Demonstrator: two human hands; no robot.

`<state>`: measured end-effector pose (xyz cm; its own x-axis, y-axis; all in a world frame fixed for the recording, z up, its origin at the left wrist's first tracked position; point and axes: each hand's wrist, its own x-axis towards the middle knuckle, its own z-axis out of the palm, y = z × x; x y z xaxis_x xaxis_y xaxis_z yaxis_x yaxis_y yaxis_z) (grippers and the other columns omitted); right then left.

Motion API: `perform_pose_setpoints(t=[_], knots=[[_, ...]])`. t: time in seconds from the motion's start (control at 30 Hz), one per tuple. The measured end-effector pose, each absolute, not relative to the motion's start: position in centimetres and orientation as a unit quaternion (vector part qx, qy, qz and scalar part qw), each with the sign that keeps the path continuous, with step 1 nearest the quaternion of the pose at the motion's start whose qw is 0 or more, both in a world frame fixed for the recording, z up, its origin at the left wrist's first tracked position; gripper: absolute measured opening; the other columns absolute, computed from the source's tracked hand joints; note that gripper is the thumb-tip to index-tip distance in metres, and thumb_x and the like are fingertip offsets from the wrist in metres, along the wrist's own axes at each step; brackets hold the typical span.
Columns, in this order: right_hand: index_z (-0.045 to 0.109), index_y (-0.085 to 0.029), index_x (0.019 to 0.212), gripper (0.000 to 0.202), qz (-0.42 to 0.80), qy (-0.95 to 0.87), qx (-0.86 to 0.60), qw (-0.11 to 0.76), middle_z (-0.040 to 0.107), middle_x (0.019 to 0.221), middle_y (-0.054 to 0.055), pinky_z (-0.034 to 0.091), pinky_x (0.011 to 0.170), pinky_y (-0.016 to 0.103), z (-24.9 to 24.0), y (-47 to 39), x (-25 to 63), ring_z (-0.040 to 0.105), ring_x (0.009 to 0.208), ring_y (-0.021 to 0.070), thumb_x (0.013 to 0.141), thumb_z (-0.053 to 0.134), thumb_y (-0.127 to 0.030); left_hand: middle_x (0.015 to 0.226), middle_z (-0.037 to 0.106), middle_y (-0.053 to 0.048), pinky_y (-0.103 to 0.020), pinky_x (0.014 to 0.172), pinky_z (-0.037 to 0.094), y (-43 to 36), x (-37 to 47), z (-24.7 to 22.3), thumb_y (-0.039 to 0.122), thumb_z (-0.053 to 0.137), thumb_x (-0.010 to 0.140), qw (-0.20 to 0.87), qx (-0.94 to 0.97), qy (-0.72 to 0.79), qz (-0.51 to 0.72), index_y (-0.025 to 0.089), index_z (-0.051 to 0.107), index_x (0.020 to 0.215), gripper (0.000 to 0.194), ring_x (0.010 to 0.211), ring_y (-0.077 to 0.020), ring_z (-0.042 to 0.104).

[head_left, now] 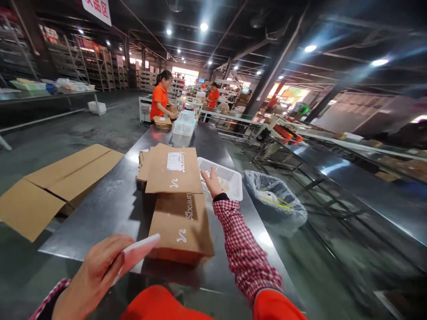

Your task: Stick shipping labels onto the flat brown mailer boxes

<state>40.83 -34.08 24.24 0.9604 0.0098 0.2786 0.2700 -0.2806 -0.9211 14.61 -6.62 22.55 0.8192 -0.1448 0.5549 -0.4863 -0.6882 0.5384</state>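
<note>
My left hand (96,271), low on the left, is closed round a thin white flat piece (138,255) that looks like a stack of paper or labels. Just right of it a closed brown cardboard box (182,226) with white lettering lies on the metal table. On its far part rests another flat carton (171,178) bearing a white label (174,161). My right hand (211,181) reaches forward with thumb and fingers apart, over the near left side of a white perforated basket (233,180). Small pale items lie in that basket; I cannot make them out.
Left of the table (100,218) stands a large open carton (70,178). A bin with a clear liner (275,200) is at the right. Farther along the table are light blue boxes (185,122), folded brown cartons (163,122) and a co-worker in orange (159,100).
</note>
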Motion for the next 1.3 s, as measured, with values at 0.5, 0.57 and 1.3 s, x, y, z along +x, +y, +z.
perform_pose_setpoints(t=[0.5,0.57,1.3], knots=[[0.037,-0.026,0.132,0.073,0.232,-0.296,-0.576,0.726,0.052,0.08,-0.002,0.047,0.068,0.028,14.0,-23.6,22.1,0.053,0.068,0.0115,0.072,0.074,-0.042,0.136,0.053,-0.007,-0.033,0.084,0.055,-3.2,13.7,20.0,0.055,0.054,0.081,0.294,0.921,-0.03,0.253,0.026,0.048,0.129,0.056,0.128,-0.0285,0.046],[0.039,-0.026,0.131,0.07,0.219,-0.28,-0.595,0.721,0.05,0.078,-0.003,0.046,0.064,0.025,14.1,-24.7,21.9,0.051,0.065,0.0103,0.072,0.073,-0.044,0.116,0.067,-0.004,-0.032,0.084,0.056,-5.3,13.4,18.2,0.054,0.058,0.08,0.337,0.919,-0.068,0.192,0.027,0.055,0.118,0.047,0.113,-0.0254,0.059],[0.067,-0.021,0.082,0.017,-0.19,-0.179,-0.75,0.608,0.066,0.078,0.005,0.052,0.068,0.03,12.6,-32.8,23.2,0.063,0.072,0.017,0.088,0.052,-0.029,0.064,0.063,0.002,-0.02,0.056,0.05,-13.0,18.0,13.5,0.045,0.036,0.094,0.408,0.901,-0.073,0.132,0.017,0.059,0.109,0.039,0.058,-0.013,0.063]])
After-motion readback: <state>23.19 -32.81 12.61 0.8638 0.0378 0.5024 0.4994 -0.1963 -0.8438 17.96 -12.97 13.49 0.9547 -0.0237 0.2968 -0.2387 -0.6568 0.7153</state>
